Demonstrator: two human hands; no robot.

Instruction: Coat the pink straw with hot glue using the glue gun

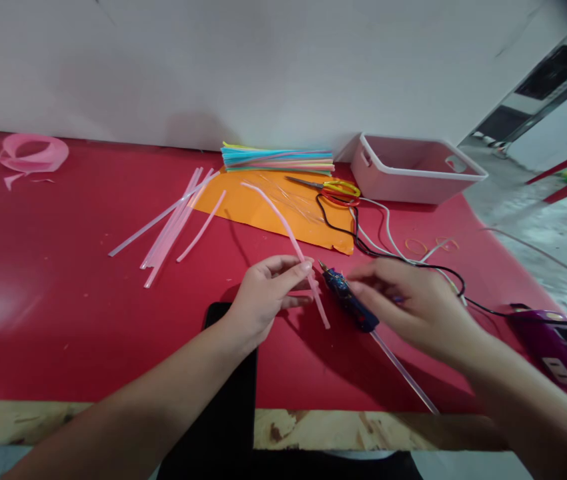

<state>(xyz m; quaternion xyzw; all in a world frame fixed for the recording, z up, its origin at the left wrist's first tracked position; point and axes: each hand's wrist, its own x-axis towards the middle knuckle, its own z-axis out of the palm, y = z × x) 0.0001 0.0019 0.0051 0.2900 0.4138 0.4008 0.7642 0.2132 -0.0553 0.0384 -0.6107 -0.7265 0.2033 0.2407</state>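
Note:
My left hand (pixel 263 293) pinches a long pale pink straw (pixel 283 230) that slants up and away over the red table (pixel 63 300). My right hand (pixel 413 303), blurred by motion, is on a small blue glue gun (pixel 346 298) lying on the table, its tip close to the straw. A clear glue stick (pixel 403 373) pokes out of the gun's back toward the table's front edge. A black cord (pixel 388 257) runs from the gun to the right.
Loose pink straws (pixel 173 223) lie left of an orange sheet (pixel 268 207). A bundle of coloured straws (pixel 278 159), scissors (pixel 331 188) and a white bin (pixel 413 167) sit by the wall. A purple power strip (pixel 548 347) is at right, a black phone (pixel 223 393) near me.

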